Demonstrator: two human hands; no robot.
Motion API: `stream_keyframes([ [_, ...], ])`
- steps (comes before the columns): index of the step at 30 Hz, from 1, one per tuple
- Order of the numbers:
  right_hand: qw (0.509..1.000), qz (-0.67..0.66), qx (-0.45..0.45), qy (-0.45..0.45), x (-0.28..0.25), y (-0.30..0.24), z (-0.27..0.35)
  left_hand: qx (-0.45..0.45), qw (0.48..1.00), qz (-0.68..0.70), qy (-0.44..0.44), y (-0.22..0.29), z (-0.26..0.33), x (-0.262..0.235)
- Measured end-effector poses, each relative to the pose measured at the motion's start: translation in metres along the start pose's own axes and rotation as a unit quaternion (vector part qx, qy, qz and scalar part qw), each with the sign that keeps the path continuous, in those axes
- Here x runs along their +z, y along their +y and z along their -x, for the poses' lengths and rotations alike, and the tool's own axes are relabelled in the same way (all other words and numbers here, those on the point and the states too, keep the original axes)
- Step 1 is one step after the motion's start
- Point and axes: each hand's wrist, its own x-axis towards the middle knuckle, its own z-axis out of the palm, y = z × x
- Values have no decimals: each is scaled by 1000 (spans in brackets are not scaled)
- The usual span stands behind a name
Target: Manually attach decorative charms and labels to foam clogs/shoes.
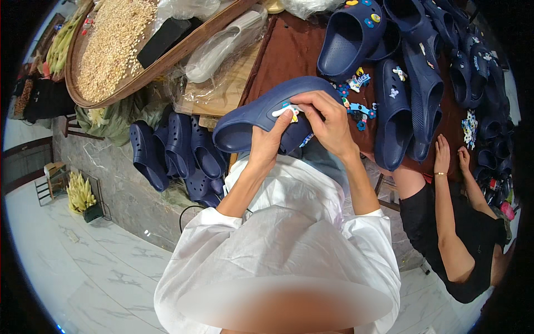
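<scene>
A navy blue clog (245, 114) lies tilted on its side above my lap. My left hand (268, 139) grips its near side, the thumb pressed against a white shoe charm (287, 110) with blue and yellow parts on the clog's upper. From the right, my right hand (331, 121) reaches over the clog, and its bent fingers pinch at the charm's edge. Part of another colourful charm (306, 139) shows under my right hand. Loose charms (361, 111) lie on the brown cloth just to the right. The clog's sole is mostly hidden.
Several navy clogs (388, 119) lie on the brown cloth (289, 47) at the right; more hang or stand at left (179, 145). A round basket (105, 103) holds pale grains and a black phone (167, 42). A wrapped grey clog (225, 47) lies beside it. A co-worker's hands (442, 156) rest at the right.
</scene>
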Motion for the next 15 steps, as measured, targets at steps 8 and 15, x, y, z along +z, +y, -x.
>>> stream_keyframes([
  [8,989,134,-57,-5,-9,-2,7,-6,1000,13,21,2,3,5],
  [15,982,180,-63,5,-2,-13,9,-10,999,17,49,4,3,5],
])
